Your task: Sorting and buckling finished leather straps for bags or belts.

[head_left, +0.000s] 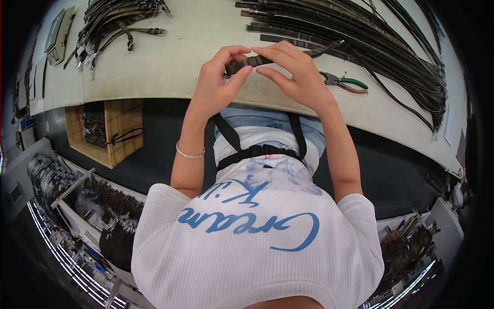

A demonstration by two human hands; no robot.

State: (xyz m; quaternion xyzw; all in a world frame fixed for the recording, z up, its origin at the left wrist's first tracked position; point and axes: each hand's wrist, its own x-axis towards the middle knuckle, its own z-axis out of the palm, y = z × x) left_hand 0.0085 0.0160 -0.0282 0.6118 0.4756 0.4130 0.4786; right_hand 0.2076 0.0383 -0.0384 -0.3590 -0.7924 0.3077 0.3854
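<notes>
Between my two hands, above the near part of the table, is a dark leather belt (256, 62). My left hand (213, 82) is closed round its left end, thumb and fingertips pinching it; a small shiny bit, perhaps the buckle, shows by the palm. My right hand (297, 77) grips the strap a little further right, fingers over the top and thumb below. The fingertips of both hands nearly meet. From behind my right hand the strap runs on to the right, towards the pile of belts. A pair of pliers (347, 82) with green and orange handles lies beside my right wrist.
Many dark belt straps (370, 44) lie in a long pile at the right of the pale table (170, 62). Finished-looking belts with buckles (110, 23) are heaped at the far left, near a boxy device (60, 36). A wooden crate (135, 138) stands below the table edge.
</notes>
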